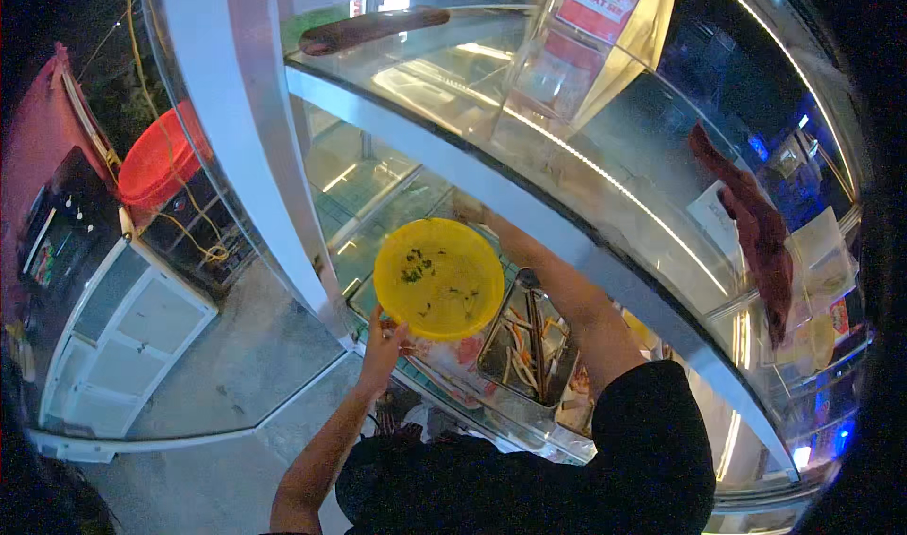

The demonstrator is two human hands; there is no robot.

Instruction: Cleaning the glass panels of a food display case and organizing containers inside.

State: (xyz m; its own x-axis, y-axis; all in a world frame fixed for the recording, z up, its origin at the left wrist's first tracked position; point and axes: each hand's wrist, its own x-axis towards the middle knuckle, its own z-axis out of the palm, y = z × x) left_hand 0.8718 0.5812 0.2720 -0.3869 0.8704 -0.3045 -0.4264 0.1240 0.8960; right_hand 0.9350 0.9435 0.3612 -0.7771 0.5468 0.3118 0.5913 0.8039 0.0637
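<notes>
at the glass case (425,138), a yellow basket (468,256) with scattered green scraps (416,266) appears just beside the metal tray (559,360). handling the basket seems the step in hand: the left hand's (381,351) fingers look clamped on its near rim; the right hand's (470,206), beyond it, i cannot tell. moving it would likely call for a level hold, lest scraps slide.

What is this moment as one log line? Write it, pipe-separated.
left hand: grips yellow basket | right hand: near far rim, grip unclear | contents: green bits | basket's right: metal tray
</notes>
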